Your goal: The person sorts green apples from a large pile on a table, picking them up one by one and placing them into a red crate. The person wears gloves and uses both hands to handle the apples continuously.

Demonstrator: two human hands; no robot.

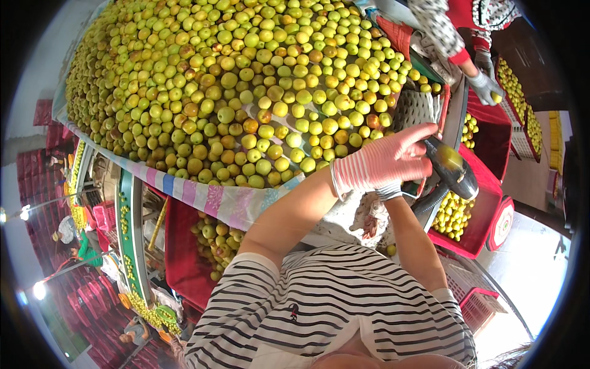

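My left hand [382, 161], in a pink-striped knit glove, reaches across to the right with its fingers apart. Just beyond the fingertips is a motion-blurred jujube [449, 158], seen in front of a black hair dryer [464, 183]; it looks clear of the fingers. My right hand is mostly hidden beneath the left; only its grey-striped glove cuff [390, 190] shows, so whether it holds anything is unclear. Before me spreads a large heap of yellow-green jujubes [230, 78], some with brown patches, on a bed edged by a patterned cloth [184, 191].
Red-lined crates with jujubes stand at right [491, 207] and lower left [179, 244]. A co-worker's gloved hand [481, 87] holds a jujube [496, 97] at upper right. A crumpled rag [375, 219] lies near my forearms. A green conveyor [126, 221] runs at left, with people beyond.
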